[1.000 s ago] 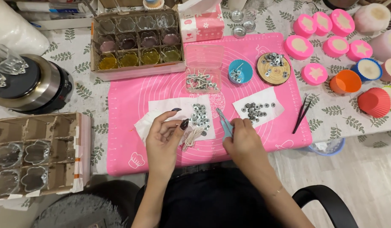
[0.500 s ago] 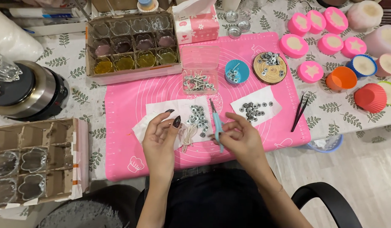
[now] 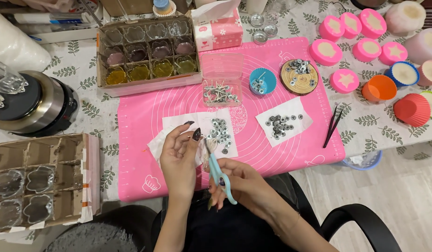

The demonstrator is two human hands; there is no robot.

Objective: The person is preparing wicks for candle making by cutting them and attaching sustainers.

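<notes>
Right hand (image 3: 241, 184) clamped on light-blue scissors (image 3: 219, 175), left hand (image 3: 178, 156) pinching a thin wick — hands close together, over pink mat (image 3: 141, 140)

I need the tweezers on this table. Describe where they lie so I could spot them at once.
Start from the big pink mat in the middle of the table and go to its right edge. The black tweezers lie there, slanted, half on the mat and half on the leaf-print cloth. They are the only thin dark tool; the neighbours are a white paper with small metal pieces and round coloured moulds.
</notes>
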